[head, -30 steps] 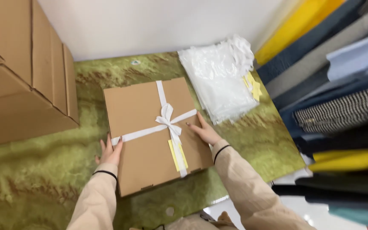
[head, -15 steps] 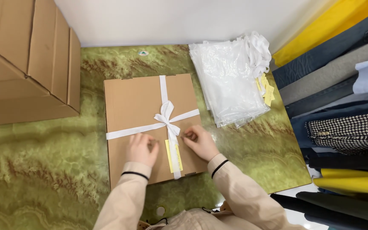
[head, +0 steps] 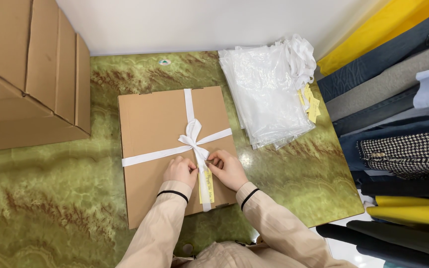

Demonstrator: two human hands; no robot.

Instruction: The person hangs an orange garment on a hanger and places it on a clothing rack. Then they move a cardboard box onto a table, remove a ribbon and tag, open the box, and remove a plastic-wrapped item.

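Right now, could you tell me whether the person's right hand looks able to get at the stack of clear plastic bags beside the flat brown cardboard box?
Probably yes: the right hand rests on the flat brown cardboard box by the white ribbon, and the stack of clear plastic bags lies just right of it on the green marbled table, nothing between.

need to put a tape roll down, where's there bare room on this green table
Widest bare patch: the green table left of the flat ribboned box, below the stacked cartons. A smaller one lies right of the box, below the plastic bags. Both hands crowd the ribbon.
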